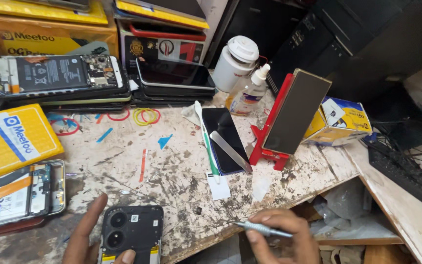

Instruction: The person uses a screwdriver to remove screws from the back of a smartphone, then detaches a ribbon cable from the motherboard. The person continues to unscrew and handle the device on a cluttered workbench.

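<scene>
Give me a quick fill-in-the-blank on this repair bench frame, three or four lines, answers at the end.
1. The left hand holds a black phone at the bench's ____ edge.
2. The right hand grips a thin metal ____.
3. The red stand props up a ____.
4. A flat metal pry tool lies across a phone lying screen ____.

Answers: near; screwdriver; phone; up

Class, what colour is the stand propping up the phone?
Red stand, seen best in the head view.
</scene>
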Demonstrator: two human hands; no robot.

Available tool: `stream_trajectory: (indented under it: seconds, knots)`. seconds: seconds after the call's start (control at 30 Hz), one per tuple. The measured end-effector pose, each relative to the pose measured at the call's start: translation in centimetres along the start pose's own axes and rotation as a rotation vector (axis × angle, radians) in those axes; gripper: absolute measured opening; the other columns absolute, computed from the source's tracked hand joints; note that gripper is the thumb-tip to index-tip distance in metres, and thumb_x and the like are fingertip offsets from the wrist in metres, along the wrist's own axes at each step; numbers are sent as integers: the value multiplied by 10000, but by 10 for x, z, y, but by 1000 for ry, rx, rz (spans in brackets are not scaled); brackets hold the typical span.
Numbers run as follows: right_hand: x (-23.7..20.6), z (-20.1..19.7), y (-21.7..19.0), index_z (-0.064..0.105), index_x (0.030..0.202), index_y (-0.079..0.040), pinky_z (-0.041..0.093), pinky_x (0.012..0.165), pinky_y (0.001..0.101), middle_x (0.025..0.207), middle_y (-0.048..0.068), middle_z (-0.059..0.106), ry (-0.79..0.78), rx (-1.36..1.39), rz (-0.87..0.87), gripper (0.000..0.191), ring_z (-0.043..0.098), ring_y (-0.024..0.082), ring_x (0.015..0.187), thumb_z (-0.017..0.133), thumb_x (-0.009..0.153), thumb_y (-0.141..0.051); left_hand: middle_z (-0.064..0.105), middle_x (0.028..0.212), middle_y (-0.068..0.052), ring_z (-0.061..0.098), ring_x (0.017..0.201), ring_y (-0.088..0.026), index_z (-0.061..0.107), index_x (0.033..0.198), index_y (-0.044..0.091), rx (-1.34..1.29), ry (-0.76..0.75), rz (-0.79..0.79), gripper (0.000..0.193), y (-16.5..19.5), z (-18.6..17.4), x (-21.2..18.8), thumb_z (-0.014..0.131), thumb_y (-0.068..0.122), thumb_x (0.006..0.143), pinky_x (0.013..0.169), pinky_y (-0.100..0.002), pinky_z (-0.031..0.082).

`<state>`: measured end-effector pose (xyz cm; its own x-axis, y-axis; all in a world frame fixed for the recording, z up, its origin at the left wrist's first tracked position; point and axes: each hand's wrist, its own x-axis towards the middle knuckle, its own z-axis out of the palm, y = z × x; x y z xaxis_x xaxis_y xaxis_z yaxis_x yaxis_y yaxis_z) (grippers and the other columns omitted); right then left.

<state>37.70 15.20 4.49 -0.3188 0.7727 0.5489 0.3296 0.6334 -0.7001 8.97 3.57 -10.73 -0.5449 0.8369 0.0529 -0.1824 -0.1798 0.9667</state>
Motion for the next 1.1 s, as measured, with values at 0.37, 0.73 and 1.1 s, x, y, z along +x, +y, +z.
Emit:
stream_trajectory:
  seconds: [0.37, 0.73, 1.1]
  knots:
    - [4, 11, 4, 576, 1014, -53, 639, 804, 336, 961, 163, 765, 78, -129, -7, 300, 785, 206, 897, 779, 808, 25, 479, 1557, -191, 572, 1341, -302, 419, 1538, 46, 105, -63, -113, 1012, -24, -21, 23, 847, -62, 628, 998, -464, 449]
    - [5, 16, 12, 580, 1018, -46, 618, 775, 299, 962, 161, 767, 42, -74, 16, 309, 766, 191, 874, 777, 800, 52, 685, 1360, -227, 699, 1220, -344, 578, 1436, 12, 6, -16, -335, 930, -48, -31, 24, 870, -162, 571, 988, -480, 493]
    - [-7, 20, 28, 566, 1041, -53, 628, 754, 309, 961, 173, 761, 79, -20, -48, 326, 772, 196, 884, 784, 816, 39, 700, 1288, -230, 670, 1247, -312, 619, 1306, -22, 31, -29, 64, 726, -44, -13, 18, 880, 42, 631, 1100, -474, 475]
